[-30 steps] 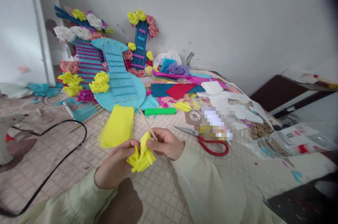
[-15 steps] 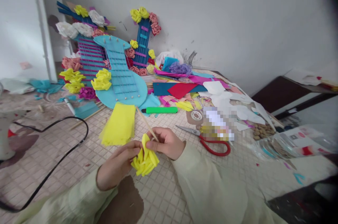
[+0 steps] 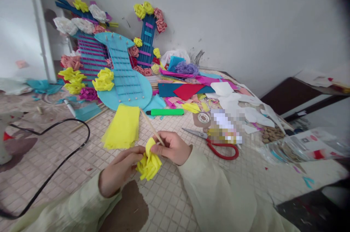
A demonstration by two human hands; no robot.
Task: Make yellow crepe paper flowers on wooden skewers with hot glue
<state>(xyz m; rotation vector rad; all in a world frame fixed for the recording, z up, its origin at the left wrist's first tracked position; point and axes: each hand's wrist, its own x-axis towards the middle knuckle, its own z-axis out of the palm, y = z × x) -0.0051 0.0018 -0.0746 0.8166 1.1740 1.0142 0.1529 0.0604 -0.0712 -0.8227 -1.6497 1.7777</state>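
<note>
A yellow crepe-paper flower (image 3: 149,165) hangs between my hands, low over the tiled tabletop. My left hand (image 3: 121,166) is closed, its fingers pinching the flower's left side. My right hand (image 3: 172,147) pinches the upper petal strip of the flower between thumb and fingers. A thin wooden stick (image 3: 151,125) is also held in the right hand, slanting up to the left. Just beyond the hands lies a stack of yellow crepe-paper pieces (image 3: 121,126). A green marker (image 3: 166,112) lies behind the stick. Scissors with red handles (image 3: 222,152) rest right of my right hand.
A light-blue cardboard guitar (image 3: 125,84) with strings and yellow flowers leans at the back left, near other decorated pieces. A black cable (image 3: 86,141) loops across the left side. Paper scraps (image 3: 188,91) and a tape roll (image 3: 203,117) lie behind the scissors.
The upper petal strip of the yellow flower has bent over, and the flower has turned slightly and shifted a little left. Both hands keep their hold; the view has moved slightly.
</note>
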